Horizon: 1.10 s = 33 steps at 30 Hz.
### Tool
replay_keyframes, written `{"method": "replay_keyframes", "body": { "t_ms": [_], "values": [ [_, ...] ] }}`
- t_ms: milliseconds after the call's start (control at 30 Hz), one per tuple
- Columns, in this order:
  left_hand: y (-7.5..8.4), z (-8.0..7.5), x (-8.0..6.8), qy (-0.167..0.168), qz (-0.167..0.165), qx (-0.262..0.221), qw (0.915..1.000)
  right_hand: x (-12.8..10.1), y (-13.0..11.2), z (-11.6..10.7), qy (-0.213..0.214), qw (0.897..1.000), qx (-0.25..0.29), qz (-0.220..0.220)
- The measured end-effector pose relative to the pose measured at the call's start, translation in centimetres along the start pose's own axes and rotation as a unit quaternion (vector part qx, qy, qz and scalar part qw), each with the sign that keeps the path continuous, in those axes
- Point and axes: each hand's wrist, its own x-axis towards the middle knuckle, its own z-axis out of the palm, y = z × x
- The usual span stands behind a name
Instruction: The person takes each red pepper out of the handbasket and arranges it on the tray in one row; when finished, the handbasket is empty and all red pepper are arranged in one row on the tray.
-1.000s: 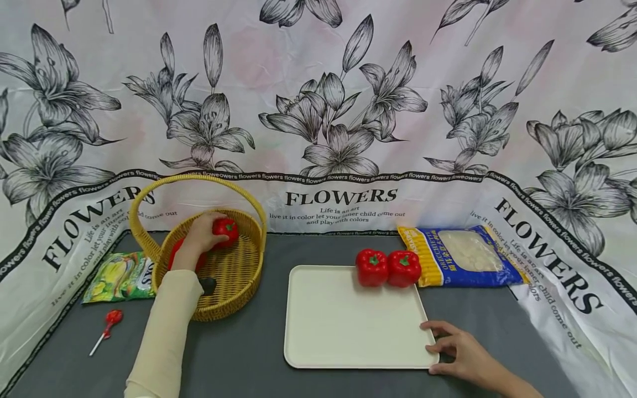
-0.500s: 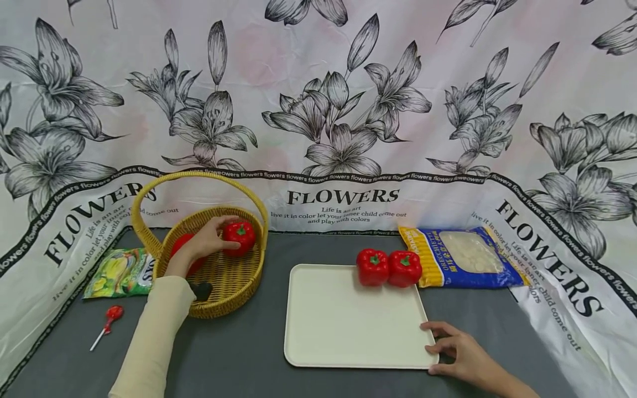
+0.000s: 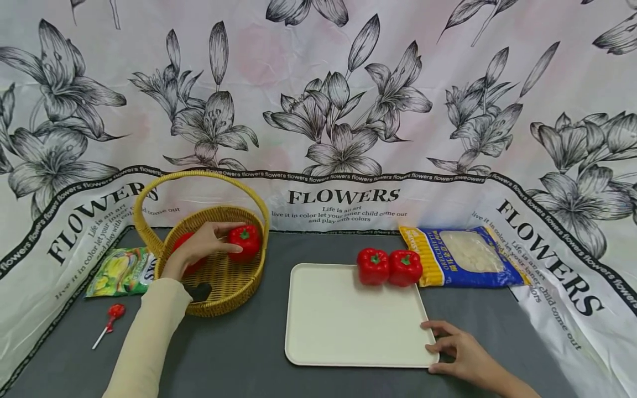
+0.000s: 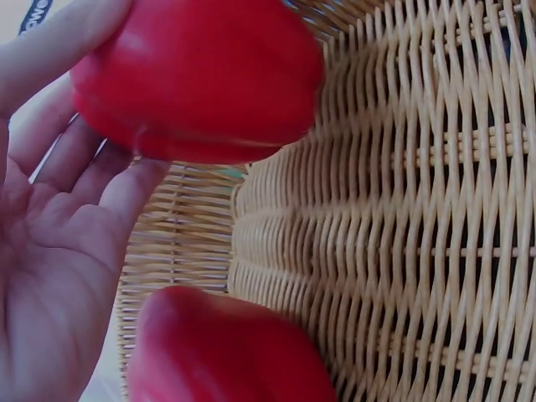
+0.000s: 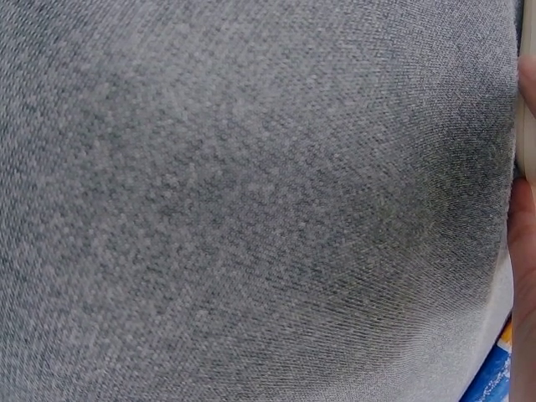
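In the head view my left hand (image 3: 204,243) reaches into a yellow wicker basket (image 3: 219,309) with a tall handle. Thumb and fingers grip a red bell pepper (image 3: 244,243) near the basket's right inner wall. The left wrist view shows that bell pepper (image 4: 201,75) between them, and a second red bell pepper (image 4: 226,352) lower down in the basket. My right hand (image 3: 465,354) holds the right edge of a cream tray (image 3: 353,326) near its front corner. Two more red bell peppers (image 3: 373,267) stand side by side at the tray's far right corner.
A blue and yellow pasta bag (image 3: 468,258) lies right of the tray. Left of the basket are a green snack bag (image 3: 116,273) and a red lollipop (image 3: 116,311). A black object (image 3: 199,292) shows by my left wrist. Flowered cloth (image 3: 338,110) hangs behind the grey tabletop (image 3: 239,354).
My left hand has carried the bell pepper to the right and slightly nearer within the basket. The right hand and the tray have stayed about where they were.
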Motion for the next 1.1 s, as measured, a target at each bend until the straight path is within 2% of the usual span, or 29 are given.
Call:
{"method": "replay_keyframes", "body": {
  "t_ms": [233,500,733,933,1100],
  "values": [
    [0.3,-0.1,-0.7,-0.033,0.001,-0.010,0.9994,-0.4,0.3,0.2,0.010,1.000,0.002,-0.020],
    [0.9,-0.5,-1.0,-0.050,0.011,-0.021,0.9985,-0.6,0.7,0.4,0.008,1.000,0.014,-0.010],
    [2.5,-0.7,-1.9,-0.079,0.031,-0.059,0.9947,-0.3,0.6,0.2,0.005,1.000,0.008,-0.008],
    [4.2,0.2,-2.5,-0.107,0.071,-0.085,0.9881,-0.2,0.6,0.1,-0.002,1.000,0.006,0.000],
    [5.5,1.8,-2.4,-0.104,0.096,-0.101,0.9848,0.0,0.5,0.1,-0.005,1.000,0.005,0.005]
  ]
}}
